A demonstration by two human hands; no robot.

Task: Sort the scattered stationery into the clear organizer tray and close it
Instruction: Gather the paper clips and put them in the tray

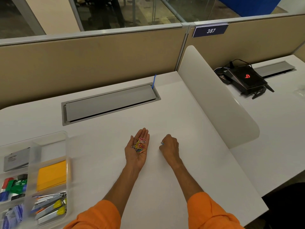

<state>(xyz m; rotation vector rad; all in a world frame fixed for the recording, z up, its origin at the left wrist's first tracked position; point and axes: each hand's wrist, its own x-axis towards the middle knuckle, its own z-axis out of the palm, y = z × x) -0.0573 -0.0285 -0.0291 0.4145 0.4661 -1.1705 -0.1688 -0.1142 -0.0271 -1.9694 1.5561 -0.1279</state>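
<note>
My left hand lies palm up over the white desk, fingers straight, with a heap of coloured paper clips resting in the palm. Just to its right, my right hand is curled, knuckles up, and pinches a paper clip at its fingertips. The clear organizer tray stands at the desk's left edge with no lid seen on it. Its compartments hold yellow sticky notes, staplers and cutters, coloured clips and sharpeners, a grey card pack and blue packets.
A grey cable hatch is set into the desk behind my hands, with a blue cable at its right end. A white curved divider bounds the desk on the right. Beyond it sits a black device.
</note>
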